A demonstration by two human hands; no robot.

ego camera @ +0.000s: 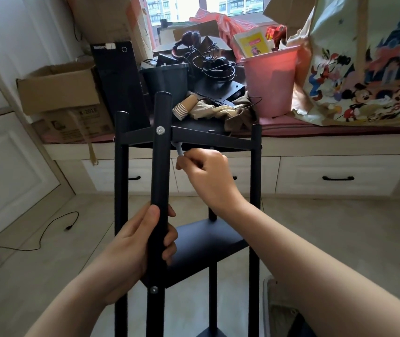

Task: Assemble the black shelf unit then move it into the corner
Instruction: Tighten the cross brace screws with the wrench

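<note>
Left hand (143,242) wraps the front post (160,186) of the black shelf unit (208,242), likely steadying it. Right hand (206,171) pinches a small grey tool (179,150), probably a hex key, under the top shelf (194,135). Unit stands upright on the floor between both forearms, not yet in the corner.

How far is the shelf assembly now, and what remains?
Done: the four posts stand with two shelves fitted, and a bolt sits in the near post. In hand: the left hand grips that post; the right hand works a small grey tool under the top shelf. Left: finish tightening, then move it into the corner.
</note>
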